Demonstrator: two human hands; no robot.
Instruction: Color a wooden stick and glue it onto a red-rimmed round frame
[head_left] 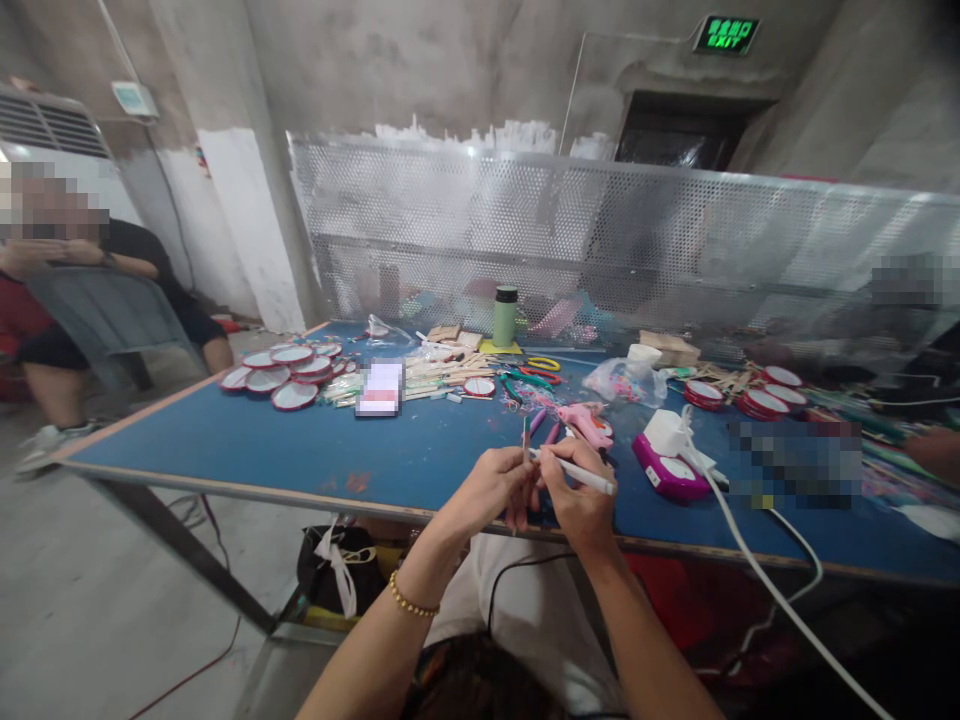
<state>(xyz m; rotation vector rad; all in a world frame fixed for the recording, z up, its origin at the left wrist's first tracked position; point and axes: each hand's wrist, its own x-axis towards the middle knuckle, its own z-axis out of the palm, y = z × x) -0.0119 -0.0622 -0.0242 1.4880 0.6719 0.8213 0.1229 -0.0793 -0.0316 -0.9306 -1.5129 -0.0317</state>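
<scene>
My left hand (499,488) is closed around a thin wooden stick (526,436) with a dark green tip, held upright above the table's near edge. My right hand (579,498) grips a slim white pen (592,477), its front end meeting the stick between the two hands. The exact point of contact is hidden by my fingers. Just beyond the hands lie a pink glue gun (585,425) and purple-handled pliers (553,433). Pink and blue scraps (534,398) are scattered behind them.
The blue table (225,440) bears red-rimmed white discs (294,396), wooden sticks (442,370), a phone (380,388) and a green bottle (505,318). At right, a purple power strip (667,470) trails a white cable (757,585). A perforated metal panel (450,210) stands behind. Other people sit left and right.
</scene>
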